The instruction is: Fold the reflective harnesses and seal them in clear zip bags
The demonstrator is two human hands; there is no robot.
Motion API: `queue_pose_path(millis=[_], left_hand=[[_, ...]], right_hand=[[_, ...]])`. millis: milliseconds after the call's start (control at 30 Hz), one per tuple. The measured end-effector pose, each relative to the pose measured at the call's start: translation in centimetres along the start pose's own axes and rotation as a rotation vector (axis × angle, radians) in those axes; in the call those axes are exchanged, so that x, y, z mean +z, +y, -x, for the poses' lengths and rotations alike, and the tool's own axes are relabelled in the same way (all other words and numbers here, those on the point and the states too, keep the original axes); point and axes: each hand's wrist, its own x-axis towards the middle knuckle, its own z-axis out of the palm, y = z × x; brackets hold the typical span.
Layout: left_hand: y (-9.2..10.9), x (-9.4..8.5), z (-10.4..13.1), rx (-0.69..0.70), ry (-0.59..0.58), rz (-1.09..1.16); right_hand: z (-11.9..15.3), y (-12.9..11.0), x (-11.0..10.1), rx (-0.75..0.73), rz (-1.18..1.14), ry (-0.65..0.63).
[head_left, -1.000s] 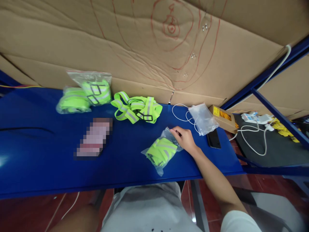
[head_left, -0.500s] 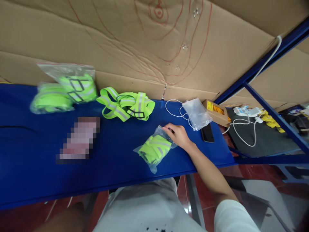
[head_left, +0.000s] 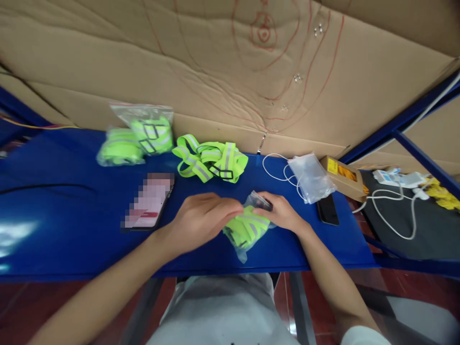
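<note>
right hand [head_left: 282, 211]: gripping the top right of the near bag [head_left: 242, 253], thumb low, fingers at the edge; probably to steady the plastic
left hand [head_left: 201, 220]: palm down over the bag's left side, fingers together; can't tell if grasping or merely covering
near bag: lying tilted on the desk [head_left: 72, 215], right of middle, by the near edge; likely set there for easy reach
contents: folded green strap bundle [head_left: 251, 232] with silver stripes, seen through clear film
far-left bags: upright bag [head_left: 142, 112] leaning on the cardboard [head_left: 215, 62], lower bag [head_left: 104, 157] beside it; green straps in both, seemingly grouped out of the way
loose strap [head_left: 230, 163]: unbagged, loops and black buckle exposed, far middle
flat bags [head_left: 311, 179]: lying far right, partly over the white cable [head_left: 273, 176], no strap inside
carton [head_left: 343, 185]: window facing up, orange items [head_left: 347, 172] inside
phones: lit one [head_left: 151, 203] left, dark one [head_left: 327, 210] right
</note>
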Motion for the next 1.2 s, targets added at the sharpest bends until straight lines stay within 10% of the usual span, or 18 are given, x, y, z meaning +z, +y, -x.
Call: queue_pose_path(millis=[167,400,600,833,967,1200], left_hand=[[-3.0,1.3,-3.5,-0.192,0.004,0.162],[-5.9,3.9,-3.2,-0.878,0.023,1.094],[-6.3,3.9,-3.0,-0.922,-0.004,1.131],[-6.6,3.9,-2.9,-0.919,-0.043,1.119],[-6.9,4.0,-2.9,-0.883,-0.049,1.044],[-6.5,3.9,-2.8,-0.621,0.101,0.640]], right_hand=[[0.1,0.8,-0.2,0.067,-0.126,0.015],[-3.5,3.6,-4.4,0.202,-0.141,0.581],[-4.4,7.9,-7.0,0.258,0.187,0.788],[-1.5,10.7,-8.8,0.580,0.801,0.533],[-1.6,9.9,-9.4,0.639,0.806,0.655],[-1.9,7.7,-9.2,0.166,0.721,0.790]])
